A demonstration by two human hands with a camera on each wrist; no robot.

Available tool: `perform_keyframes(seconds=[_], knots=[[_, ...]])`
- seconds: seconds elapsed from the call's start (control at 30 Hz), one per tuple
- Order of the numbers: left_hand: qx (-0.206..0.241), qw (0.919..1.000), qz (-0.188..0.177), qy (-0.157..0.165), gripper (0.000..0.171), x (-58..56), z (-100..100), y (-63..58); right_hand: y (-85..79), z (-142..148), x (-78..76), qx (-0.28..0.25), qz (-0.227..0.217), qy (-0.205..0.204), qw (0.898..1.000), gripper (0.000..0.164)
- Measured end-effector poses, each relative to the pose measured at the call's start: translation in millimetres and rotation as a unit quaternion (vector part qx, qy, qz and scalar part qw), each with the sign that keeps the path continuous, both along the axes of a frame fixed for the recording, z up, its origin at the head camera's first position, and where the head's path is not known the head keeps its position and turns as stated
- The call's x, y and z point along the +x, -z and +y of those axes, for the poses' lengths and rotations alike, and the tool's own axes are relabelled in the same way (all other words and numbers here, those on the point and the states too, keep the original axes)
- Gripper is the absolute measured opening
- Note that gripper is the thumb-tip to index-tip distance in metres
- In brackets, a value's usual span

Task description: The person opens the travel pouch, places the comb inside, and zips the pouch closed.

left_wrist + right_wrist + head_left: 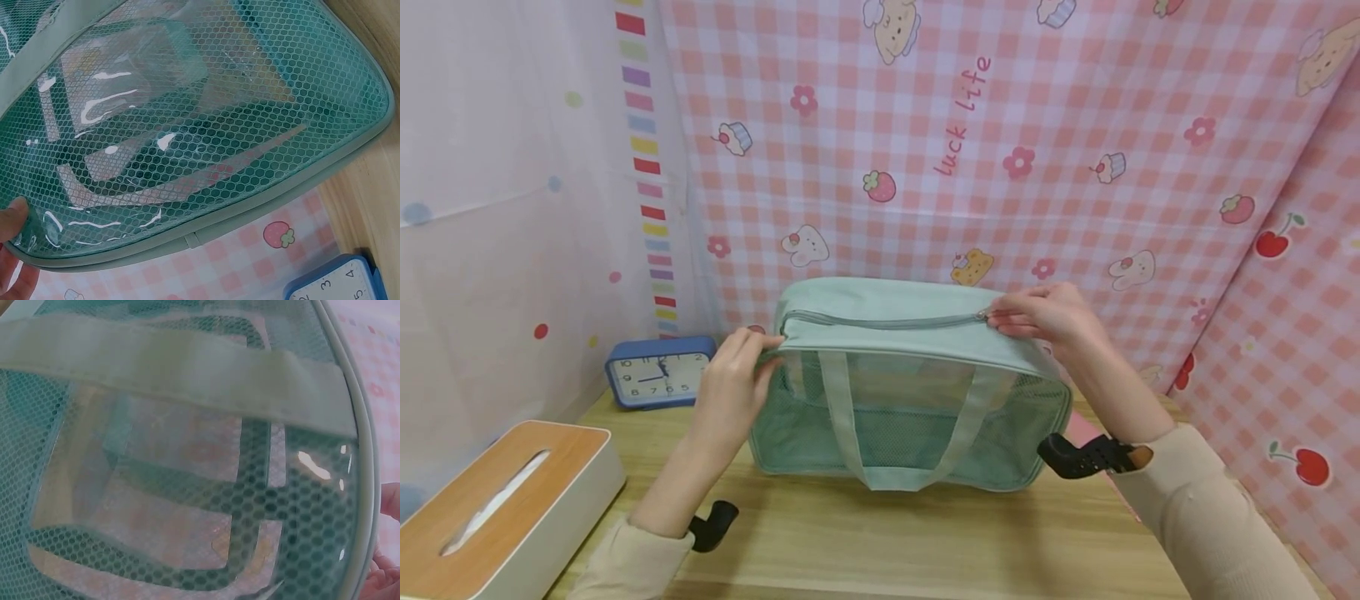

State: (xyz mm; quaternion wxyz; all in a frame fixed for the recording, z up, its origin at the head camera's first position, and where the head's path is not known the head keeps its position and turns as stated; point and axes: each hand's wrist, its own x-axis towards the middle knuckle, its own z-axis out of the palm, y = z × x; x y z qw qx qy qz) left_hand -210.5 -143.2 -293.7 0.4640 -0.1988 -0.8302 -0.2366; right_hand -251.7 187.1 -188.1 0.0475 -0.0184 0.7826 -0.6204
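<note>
A mint-green bag (pixel 887 335) with clear and mesh sides stands upright on the table, its strap handle (pixel 842 408) hanging down the front. Along its top runs a grey zipper (pixel 895 323). My right hand (pixel 1051 318) pinches the zipper's right end, where the metal pull shows at the fingertips. At the top left corner, my left hand (pixel 736 375) pinches the bag's edge by the zipper's other end. The left wrist view shows the mesh side (pixel 187 144) close up, with fingers (pixel 14 219) gripping the corner. In the right wrist view, fingertips (pixel 390 500) show beyond the bag's piped edge.
A blue alarm clock (pixel 666 377) stands left of the bag, behind my left forearm. A tissue box (pixel 568 508) with a wooden top sits at the front left. Something flat and pink (pixel 1084 429) lies behind the bag's right end. Patterned cloths (pixel 880 242) hang around the wooden table (pixel 880 550).
</note>
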Motion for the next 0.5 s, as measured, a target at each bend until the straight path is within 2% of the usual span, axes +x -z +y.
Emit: perform_keyframes(seconds=[0.07, 0.23, 0.5], knots=[[0.000, 1.0000, -0.001, 0.001, 0.023, -0.3, 0, 0.2, -0.7, -2, 0.5, -0.009, 0.001, -0.004, 1.000, 0.008], [0.001, 1.0000, 0.001, 0.002, 0.023, -1.2, 1, 1.0, -2.4, -10, 0.5, -0.013, 0.005, -0.007, 1.000, 0.006], [0.003, 1.0000, 0.003, 0.003, 0.023, -1.4, 0, 1.8, -4.1, -20, 0.1, -0.003, 0.003, -0.003, 1.000, 0.030]])
